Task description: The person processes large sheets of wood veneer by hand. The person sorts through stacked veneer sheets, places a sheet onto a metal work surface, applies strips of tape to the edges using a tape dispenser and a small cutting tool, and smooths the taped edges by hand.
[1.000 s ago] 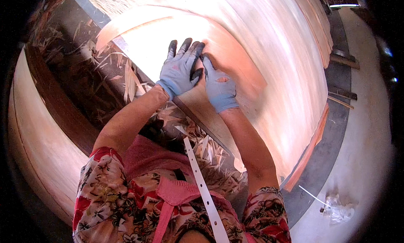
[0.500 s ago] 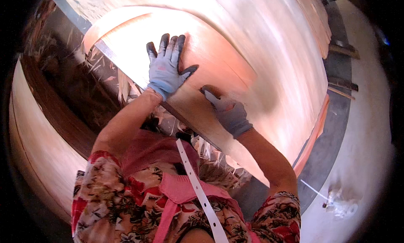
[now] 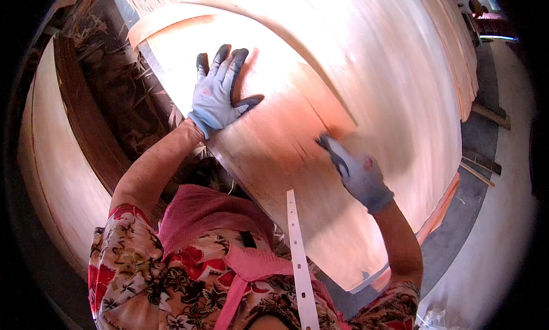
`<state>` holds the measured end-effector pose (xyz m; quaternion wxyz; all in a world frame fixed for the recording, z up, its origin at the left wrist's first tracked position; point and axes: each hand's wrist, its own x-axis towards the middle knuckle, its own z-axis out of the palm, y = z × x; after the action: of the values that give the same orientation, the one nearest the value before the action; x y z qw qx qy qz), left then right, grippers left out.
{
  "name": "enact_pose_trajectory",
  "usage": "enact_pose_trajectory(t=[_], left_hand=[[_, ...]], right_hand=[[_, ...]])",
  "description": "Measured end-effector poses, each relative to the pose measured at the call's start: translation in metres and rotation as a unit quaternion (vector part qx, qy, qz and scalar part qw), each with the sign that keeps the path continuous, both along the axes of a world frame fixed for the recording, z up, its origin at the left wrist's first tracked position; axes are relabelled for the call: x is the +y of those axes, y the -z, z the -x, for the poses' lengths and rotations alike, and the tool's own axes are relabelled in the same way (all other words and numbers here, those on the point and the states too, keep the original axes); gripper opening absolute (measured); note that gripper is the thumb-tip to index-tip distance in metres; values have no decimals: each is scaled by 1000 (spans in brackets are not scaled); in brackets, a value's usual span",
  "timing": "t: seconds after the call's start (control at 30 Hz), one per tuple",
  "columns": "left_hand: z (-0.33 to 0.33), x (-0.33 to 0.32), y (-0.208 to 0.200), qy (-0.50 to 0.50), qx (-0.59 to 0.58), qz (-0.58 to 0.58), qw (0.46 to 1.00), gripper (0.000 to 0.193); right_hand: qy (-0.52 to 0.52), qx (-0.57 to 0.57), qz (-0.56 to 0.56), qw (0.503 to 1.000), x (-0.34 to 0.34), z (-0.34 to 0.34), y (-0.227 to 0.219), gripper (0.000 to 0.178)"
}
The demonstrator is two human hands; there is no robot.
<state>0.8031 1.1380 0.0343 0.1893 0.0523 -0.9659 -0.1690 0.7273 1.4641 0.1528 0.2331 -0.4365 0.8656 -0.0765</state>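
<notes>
L hand (image 3: 216,98) on veneer sht. (image 3: 280,115)

no lettering can be read; a small reddish mark (image 3: 207,92) on the back of the left glove (image 3: 213,103) is too blurred to make out

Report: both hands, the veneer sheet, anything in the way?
Left gloved hand: spread on orange-tan veneer sheet. Right gloved hand: by its right-hand edge, blurred, grip unclear. White perforated strip: crosses lower view, overlapping neither hand.

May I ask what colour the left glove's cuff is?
The cuff looks light blue in head view.
</notes>
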Motion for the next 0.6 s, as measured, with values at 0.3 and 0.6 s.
enact_pose_trajectory(t=[0.3,0.6], left_hand=[[3,-1,6,2,10,-26,1000,99],[0,-5,11,2,-13,-48,999,99]], right_hand=[[-120,174,-53,976,-149,33,56,60],[-196,244,-118,942,-177,37,65,64]])
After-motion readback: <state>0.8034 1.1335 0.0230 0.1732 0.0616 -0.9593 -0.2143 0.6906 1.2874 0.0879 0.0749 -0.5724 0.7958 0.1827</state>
